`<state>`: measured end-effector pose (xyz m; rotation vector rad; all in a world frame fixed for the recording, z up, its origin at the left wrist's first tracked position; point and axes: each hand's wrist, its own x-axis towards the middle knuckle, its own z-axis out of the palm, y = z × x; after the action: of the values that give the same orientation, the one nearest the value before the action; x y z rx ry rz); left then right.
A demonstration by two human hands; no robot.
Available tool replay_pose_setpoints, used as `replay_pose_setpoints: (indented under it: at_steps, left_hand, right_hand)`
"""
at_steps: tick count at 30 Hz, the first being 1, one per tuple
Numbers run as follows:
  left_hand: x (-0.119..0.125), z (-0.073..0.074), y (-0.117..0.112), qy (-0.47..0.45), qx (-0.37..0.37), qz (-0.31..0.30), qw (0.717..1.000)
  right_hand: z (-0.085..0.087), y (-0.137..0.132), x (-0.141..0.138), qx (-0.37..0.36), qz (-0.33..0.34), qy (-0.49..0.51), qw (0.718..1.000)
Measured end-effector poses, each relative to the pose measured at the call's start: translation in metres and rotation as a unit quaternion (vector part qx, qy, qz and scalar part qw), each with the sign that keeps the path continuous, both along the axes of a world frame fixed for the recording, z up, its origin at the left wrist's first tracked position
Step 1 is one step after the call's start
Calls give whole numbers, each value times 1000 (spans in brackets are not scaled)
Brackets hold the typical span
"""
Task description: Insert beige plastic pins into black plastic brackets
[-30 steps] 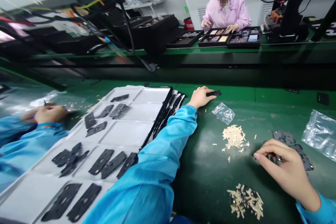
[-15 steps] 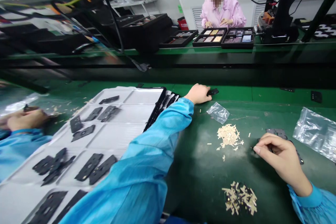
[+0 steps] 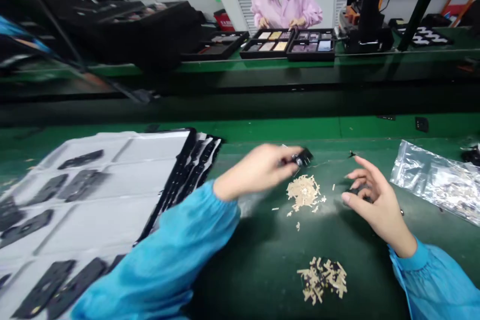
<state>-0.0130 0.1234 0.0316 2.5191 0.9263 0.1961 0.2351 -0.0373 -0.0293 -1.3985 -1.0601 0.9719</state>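
My left hand [image 3: 258, 170] pinches a small flat black part [image 3: 306, 156] between thumb and fingers, just above the far side of a pile of cream-coloured strips [image 3: 304, 191]. My right hand [image 3: 380, 210] is open, thumb and fingers apart. A tiny dark piece [image 3: 351, 154] shows just beyond its index fingertip; whether they touch I cannot tell. Behind the right fingers, partly hidden, is a black part [image 3: 362, 191] on the green table. Nearer to me is a mixed pile of cream and dark strips [image 3: 323, 279].
At left stands a white compartmented tray [image 3: 123, 190] with several black plates [image 3: 82, 184]. A clear bag [image 3: 416, 167] of small pieces lies at right. Small black parts [image 3: 421, 124] sit on the far strip. A person in pink [image 3: 285, 2] works beyond, behind dark trays [image 3: 267, 49].
My left hand has come back from the far edge with the black part, towards the cream pile. My right fingers have spread from a pinch. The view has swung right.
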Motion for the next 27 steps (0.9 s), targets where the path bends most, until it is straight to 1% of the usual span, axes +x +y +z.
replay_pose_setpoints:
  at_steps: [1,2,3,4,5,6,7,9,10,11,12,14,16,18,20,23,27]
  left_hand:
    - [1,6,-23,-5,-54,-66,996]
    - [2,10,-43,-11,-94,-114,989]
    - [2,12,-59,-13,-128,-140,982]
    - [1,12,-72,-26,-159,-137,977]
    - [0,8,-81,-51,-189,-110,974]
    - [-1,3,-87,-89,-219,-62,970]
    - [-2,-5,-92,-141,-247,1,959]
    - [-2,-21,-100,-250,-292,119,915]
    - [-1,-29,-104,-292,-309,151,893]
    - [1,-36,-108,-318,-324,161,877]
    - [4,-41,-112,-336,-331,162,866]
    - [10,-47,-119,-365,-331,174,853]
    - [13,-50,-122,-390,-323,221,834]
    - [14,-51,-121,-396,-329,268,814]
    - [12,-50,-118,-387,-350,290,802]
    - [11,-49,-115,-369,-380,287,798]
    - [13,-46,-117,-358,-381,273,808]
  right_hand:
    - [3,-1,-3,-15,34,-8,999]
    - [5,-3,-6,-35,78,-12,996]
    - [8,-5,-9,-56,124,-11,991]
    - [10,-7,-13,-73,161,-4,984]
    - [11,-9,-17,-86,185,7,979]
    - [12,-11,-21,-95,191,22,977]
    - [12,-12,-25,-100,178,39,978]
    - [11,-13,-33,-101,115,73,986]
    - [11,-13,-37,-101,79,87,988]
    - [10,-14,-40,-100,50,98,989]
    - [9,-14,-44,-98,30,105,989]
    - [8,-15,-48,-98,24,107,989]
    - [7,-16,-49,-96,30,100,990]
    - [7,-14,-46,-93,23,87,992]
    - [7,-12,-42,-96,12,75,993]
    - [7,-8,-38,-120,11,67,990]
    - [9,-7,-39,-153,17,52,987]
